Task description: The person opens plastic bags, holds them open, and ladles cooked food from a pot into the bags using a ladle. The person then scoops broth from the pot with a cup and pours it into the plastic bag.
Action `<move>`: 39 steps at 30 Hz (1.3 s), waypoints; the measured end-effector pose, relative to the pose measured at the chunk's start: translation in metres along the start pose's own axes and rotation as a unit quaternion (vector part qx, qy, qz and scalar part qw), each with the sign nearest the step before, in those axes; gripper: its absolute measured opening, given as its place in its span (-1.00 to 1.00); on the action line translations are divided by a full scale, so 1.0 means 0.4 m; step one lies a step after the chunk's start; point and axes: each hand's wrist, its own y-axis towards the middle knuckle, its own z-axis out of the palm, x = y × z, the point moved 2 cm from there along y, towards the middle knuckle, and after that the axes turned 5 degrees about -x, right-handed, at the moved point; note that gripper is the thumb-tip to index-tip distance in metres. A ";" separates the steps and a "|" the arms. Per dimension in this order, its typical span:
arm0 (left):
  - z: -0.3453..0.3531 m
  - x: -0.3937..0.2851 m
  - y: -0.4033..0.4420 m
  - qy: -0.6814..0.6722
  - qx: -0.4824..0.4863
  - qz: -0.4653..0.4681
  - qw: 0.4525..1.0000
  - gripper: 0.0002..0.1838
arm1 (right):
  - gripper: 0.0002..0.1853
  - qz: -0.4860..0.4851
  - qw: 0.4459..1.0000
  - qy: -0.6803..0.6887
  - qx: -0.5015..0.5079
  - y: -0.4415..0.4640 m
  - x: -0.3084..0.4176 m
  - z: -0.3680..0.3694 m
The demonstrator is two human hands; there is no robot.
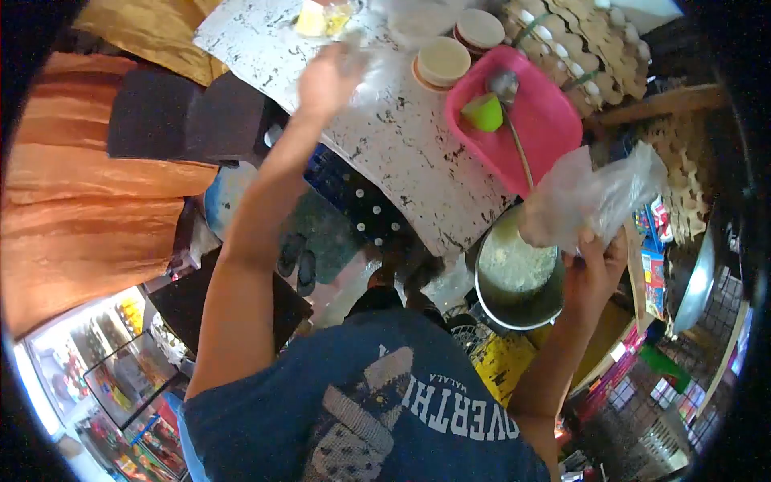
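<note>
Right hand (598, 261) pinching the lower edge of a plastic bag (622, 189), thumb and fingers pressed together on the film; bag is thin, whitish, see-through, crumpled, flaring up and outward over the pot side. Left hand (329, 80) motion-blurred over the table (393, 153); can't tell whether its fingers are spread or closed, or whether it holds the blurry clear stuff just beside it. Table surface white, smooth-looking, flecked with dark worn patches. Pot (522, 305) round, metal, deep, bright rim, pale grainy-looking contents, standing off the table's near right corner, below the bag. Basin (554, 108) pink, glossy plastic, rounded corners; inside it a green piece (483, 112), bright and hollow-looking, plus a metal ladle (504, 84), round bowl, long thin handle slanting to the near rim. Two round lidded tubs (443, 63), pale tops, beside the basin. Yellow item (320, 19) at the far table edge, looks plastic-wrapped. Egg trays (554, 48), bumpy brown cardboard, some white eggs, beyond the basin. Left arm stretched well forward, elbow nearly straight; right arm bent, forearm raised beside the pot, fingers up by its rim.
</note>
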 end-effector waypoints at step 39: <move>-0.370 -0.514 -0.438 -0.553 0.210 -0.242 0.769 -0.65 | -0.81 0.108 0.963 0.153 0.192 -0.153 0.066 0.178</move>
